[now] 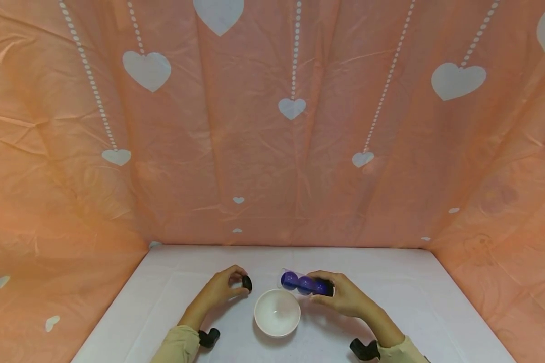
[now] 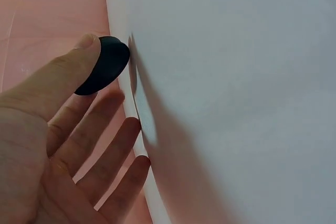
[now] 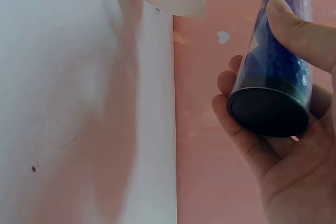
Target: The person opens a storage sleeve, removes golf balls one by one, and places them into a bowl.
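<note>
My right hand (image 1: pixel 340 293) grips a clear tube (image 3: pixel 273 66) by its black-capped end, with several blue-purple balls (image 1: pixel 305 285) lined up inside. The tube lies tilted in the hand, its other end pointing left above the far right of a white bowl (image 1: pixel 277 330). Between thumb and fingertips, my left hand (image 1: pixel 222 290) pinches a round black cap (image 2: pixel 107 64) over the table left of the bowl. In the left wrist view the other fingers of that hand spread loosely below the cap. The bowl's inside shows no contents.
A white-covered table (image 1: pixel 163 302) carries the bowl. Behind it and on both sides hangs an orange-pink cloth (image 1: pixel 254 161) printed with white hearts. Black wrist mounts (image 1: pixel 365 349) sit at both sleeves.
</note>
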`<state>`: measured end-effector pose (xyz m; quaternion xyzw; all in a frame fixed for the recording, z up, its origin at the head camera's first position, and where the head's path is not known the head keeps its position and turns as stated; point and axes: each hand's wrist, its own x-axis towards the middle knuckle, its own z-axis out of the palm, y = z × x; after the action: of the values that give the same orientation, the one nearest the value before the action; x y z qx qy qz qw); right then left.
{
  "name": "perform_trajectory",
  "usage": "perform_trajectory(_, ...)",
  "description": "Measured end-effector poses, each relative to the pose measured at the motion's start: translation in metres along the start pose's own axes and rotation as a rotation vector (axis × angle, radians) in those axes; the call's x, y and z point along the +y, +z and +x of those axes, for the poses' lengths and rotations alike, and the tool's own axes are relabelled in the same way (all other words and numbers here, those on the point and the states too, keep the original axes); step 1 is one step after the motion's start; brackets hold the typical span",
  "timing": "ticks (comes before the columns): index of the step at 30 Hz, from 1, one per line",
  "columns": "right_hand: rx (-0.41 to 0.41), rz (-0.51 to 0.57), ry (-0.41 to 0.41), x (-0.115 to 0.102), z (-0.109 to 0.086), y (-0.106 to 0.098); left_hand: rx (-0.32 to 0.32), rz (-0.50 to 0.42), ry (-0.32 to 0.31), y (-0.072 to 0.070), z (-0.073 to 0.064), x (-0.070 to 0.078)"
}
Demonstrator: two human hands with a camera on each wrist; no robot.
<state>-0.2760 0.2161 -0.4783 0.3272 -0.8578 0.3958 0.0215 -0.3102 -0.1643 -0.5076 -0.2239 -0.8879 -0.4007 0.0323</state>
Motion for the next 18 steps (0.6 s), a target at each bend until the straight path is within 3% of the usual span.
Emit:
perform_trajectory(13, 0.022, -0.033, -0.025, 0.0, -0.0009, -0.0013, 0.047, 0.104, -0.042, -0.0016, -0.0038, -0.0021)
perform_trajectory(18, 0.024, -0.021, -0.019, 0.0011, -0.0001, -0.0012, 0.034, 0.125, -0.104, -0.0019, -0.005, -0.0005)
